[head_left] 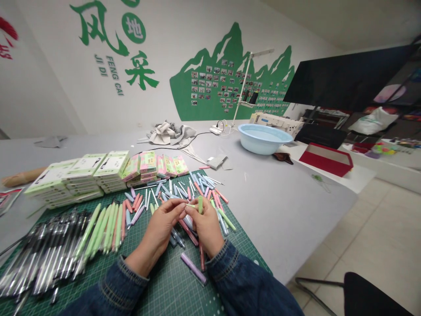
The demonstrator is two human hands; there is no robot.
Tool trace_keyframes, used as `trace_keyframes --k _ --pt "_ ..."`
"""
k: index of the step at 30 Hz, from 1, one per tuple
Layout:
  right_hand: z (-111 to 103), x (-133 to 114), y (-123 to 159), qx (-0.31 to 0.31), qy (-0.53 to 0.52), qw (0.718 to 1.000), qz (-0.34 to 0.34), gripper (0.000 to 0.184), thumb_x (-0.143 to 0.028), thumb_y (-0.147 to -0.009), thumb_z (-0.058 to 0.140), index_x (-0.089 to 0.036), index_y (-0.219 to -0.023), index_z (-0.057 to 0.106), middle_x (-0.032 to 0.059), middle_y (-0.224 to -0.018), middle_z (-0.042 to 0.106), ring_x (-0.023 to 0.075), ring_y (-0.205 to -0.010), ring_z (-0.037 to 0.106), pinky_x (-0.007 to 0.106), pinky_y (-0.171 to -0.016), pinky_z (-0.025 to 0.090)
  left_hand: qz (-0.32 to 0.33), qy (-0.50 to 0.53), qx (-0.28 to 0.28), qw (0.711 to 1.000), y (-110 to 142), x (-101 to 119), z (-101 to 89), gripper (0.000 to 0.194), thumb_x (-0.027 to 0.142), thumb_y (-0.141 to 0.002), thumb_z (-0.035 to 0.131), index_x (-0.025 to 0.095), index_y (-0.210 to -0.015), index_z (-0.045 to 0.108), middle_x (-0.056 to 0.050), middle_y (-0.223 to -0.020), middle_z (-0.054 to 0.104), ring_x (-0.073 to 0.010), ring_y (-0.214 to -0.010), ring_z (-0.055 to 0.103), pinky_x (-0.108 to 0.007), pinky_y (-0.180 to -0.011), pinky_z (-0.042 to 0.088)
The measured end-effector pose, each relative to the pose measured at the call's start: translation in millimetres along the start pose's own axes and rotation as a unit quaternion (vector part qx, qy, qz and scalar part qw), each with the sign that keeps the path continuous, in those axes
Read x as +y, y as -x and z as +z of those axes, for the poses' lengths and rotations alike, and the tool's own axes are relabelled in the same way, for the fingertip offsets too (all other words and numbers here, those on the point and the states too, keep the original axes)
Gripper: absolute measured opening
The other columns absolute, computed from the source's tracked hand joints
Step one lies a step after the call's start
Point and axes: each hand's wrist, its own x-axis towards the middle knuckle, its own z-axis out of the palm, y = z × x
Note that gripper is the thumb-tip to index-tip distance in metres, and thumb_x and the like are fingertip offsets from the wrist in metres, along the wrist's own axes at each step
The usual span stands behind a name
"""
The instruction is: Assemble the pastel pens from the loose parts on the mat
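Hands (167,217) (207,226) closed on green pen (200,205)

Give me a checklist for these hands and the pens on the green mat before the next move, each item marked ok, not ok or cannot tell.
1. Right hand grips the light green pen barrel upright: ok.
2. Left hand pinches the small green piece at its fingertips: ok.
3. Piece joined to the barrel: cannot tell, fingers hide the spot.
4. Lilac pen on the cutting mat is clear of both hands: ok.
5. All loose pens on the mat: not ok, a pink pen lies on the grey table.
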Motion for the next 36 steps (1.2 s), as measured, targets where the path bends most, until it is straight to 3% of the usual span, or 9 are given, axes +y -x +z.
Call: trace_keyframes --k 3,7,12,17,23,30,36 --pt "-1 0 2 -0.03 0.049 0.998 -0.039 0.007 -0.023 -0.077 0.064 -0.02 -0.081 0.059 -0.003 -0.071 0.06 0.0136 -0.065 0.054 0.024 -0.063 0.041 -0.01 0.009 0.015 1.0 4 1 -7.5 0.022 0.029 -0.062 0.081 0.016 -0.077 0.071 -0.003 -0.083 0.069 -0.013 -0.081 0.064 -0.022 -0.076 0.051" --pt "1 -4 6 -0.081 0.024 0.996 -0.036 0.012 -0.023 -0.081 0.061 -0.02 -0.092 0.057 -0.0007 -0.079 0.066 0.0157 -0.07 0.059 0.027 -0.068 0.044 -0.037 0.016 0.037 0.999 10 3 -20.5 0.023 0.029 -0.062 0.082 0.016 -0.077 0.07 -0.002 -0.082 0.068 -0.0118 -0.076 0.064 -0.021 -0.071 0.05" --pt "0 -7 7 -0.054 0.102 0.991 -0.075 0.004 -0.024 -0.084 0.057 -0.021 -0.082 0.059 -0.0012 -0.072 0.065 0.0176 -0.072 0.061 0.028 -0.071 0.043 -0.044 -0.009 0.037 0.998 14 3 -27.9 0.025 0.034 -0.064 0.079 0.017 -0.08 0.069 -0.003 -0.079 0.07 -0.0133 -0.073 0.065 -0.021 -0.065 0.049" --pt "-2 -6 6 -0.035 0.141 0.985 -0.092 0.008 -0.023 -0.085 0.057 -0.02 -0.079 0.062 -0.0016 -0.068 0.065 0.0171 -0.068 0.06 0.028 -0.068 0.041 0.016 -0.033 0.012 0.999 15 -2 -26.0 0.024 0.032 -0.066 0.078 0.015 -0.08 0.069 -0.004 -0.075 0.07 -0.013 -0.068 0.062 -0.022 -0.062 0.048" --pt "3 -2 10 -0.063 0.129 0.987 -0.072 0.008 -0.021 -0.084 0.056 -0.021 -0.078 0.06 -0.002 -0.068 0.066 0.0168 -0.066 0.061 0.027 -0.066 0.041 0.055 -0.006 0.03 0.998 16 1 -21.1 0.021 0.031 -0.067 0.077 0.016 -0.08 0.07 -0.002 -0.073 0.067 -0.0123 -0.063 0.062 -0.024 -0.065 0.051" --pt "6 7 8 -0.05 0.107 0.992 -0.041 0.004 -0.024 -0.082 0.06 -0.02 -0.079 0.06 -0.0007 -0.068 0.066 0.0179 -0.068 0.062 0.028 -0.066 0.044 -0.015 0.054 0.047 0.997 20 1 -11.9 0.027 0.028 -0.058 0.082 0.015 -0.08 0.072 -0.004 -0.083 0.069 -0.0129 -0.072 0.064 -0.022 -0.067 0.052" --pt "7 12 7 -0.067 0.058 0.996 0.017 0.012 -0.024 -0.076 0.065 -0.021 -0.077 0.053 -0.0054 -0.057 0.058 0.0136 -0.052 0.056 0.024 -0.055 0.042 -0.053 0.027 0.027 0.998 15 -6 -21.1 0.028 0.032 -0.062 0.08 0.014 -0.08 0.071 -0.004 -0.077 0.069 -0.0104 -0.064 0.062 -0.02 -0.062 0.051"
